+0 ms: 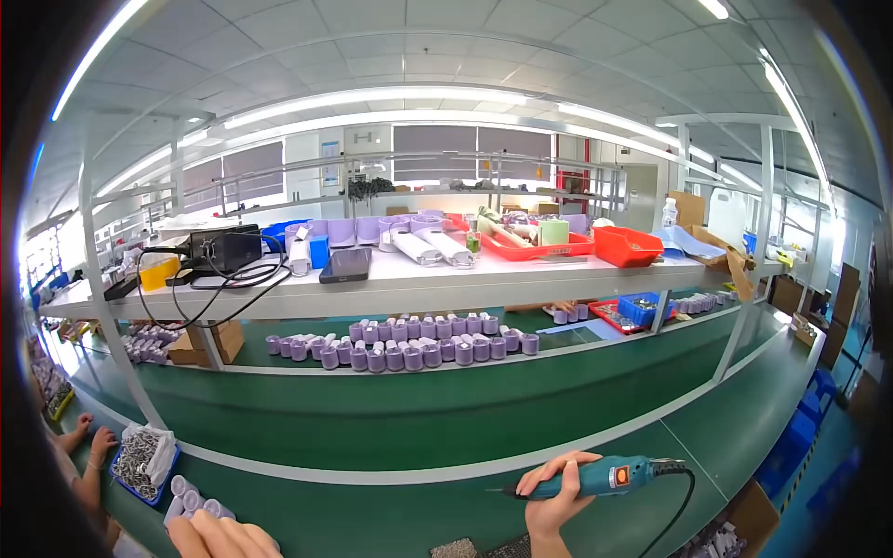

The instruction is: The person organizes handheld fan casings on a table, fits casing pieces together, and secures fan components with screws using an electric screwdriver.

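Observation:
My right hand (556, 488) grips a teal electric screwdriver (619, 475), held level with its thin bit pointing left. A black cord curves down from its rear end. At the lower left, my left hand (221, 539) shows only partly, its fingers bent and pressed together. It is right beside several lilac cylindrical parts (193, 502); what lies under its fingers is hidden. A blue tray (141, 463) of small metal pieces in a plastic bag stands just beyond those parts. Below the screwdriver, two small dark mats or trays of fine pieces (454, 549) are cut off by the lower edge.
Rows of lilac cups (409, 353) stand on the green conveyor behind the metal rail (372, 476). A shelf (419, 290) above carries a black power unit (225, 246) and red bins (628, 246). A co-worker's hands (93, 442) rest at the left; another's hand (563, 306) shows across the line.

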Available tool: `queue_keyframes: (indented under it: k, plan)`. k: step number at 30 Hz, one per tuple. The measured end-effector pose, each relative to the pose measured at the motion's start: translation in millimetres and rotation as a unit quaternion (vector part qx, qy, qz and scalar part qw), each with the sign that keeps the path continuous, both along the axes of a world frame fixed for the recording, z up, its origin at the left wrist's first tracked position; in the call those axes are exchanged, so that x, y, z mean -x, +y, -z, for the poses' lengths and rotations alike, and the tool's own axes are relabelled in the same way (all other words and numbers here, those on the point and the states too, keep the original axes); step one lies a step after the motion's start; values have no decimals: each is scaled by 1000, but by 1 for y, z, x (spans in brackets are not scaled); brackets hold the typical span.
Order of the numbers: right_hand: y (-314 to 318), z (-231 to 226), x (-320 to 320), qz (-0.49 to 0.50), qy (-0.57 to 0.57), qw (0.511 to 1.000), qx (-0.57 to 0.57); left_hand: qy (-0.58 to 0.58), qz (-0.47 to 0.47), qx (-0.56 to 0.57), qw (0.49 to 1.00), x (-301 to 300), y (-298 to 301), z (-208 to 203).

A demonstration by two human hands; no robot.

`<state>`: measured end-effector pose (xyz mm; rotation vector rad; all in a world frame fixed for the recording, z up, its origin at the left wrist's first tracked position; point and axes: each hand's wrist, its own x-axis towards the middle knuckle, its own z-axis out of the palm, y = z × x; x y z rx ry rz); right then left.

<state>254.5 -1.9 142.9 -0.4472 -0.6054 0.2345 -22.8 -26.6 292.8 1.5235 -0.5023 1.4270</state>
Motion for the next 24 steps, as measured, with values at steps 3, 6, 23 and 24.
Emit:
queue_keyframes:
  k: [3,6,23,24]
  plan:
    - [-1,0,1,9,-1,1000,13,93,26,-29,995,13,5,-4]
    - [0,-3,5,-6,11,1000,23,136,34,-65,988,20,13,-5]
    - [22,13,12,-26,6,998,62,19,-74,56,996,-2,42,45]
    - [22,14,12,-34,9,997,69,23,-84,59,994,-4,44,45]
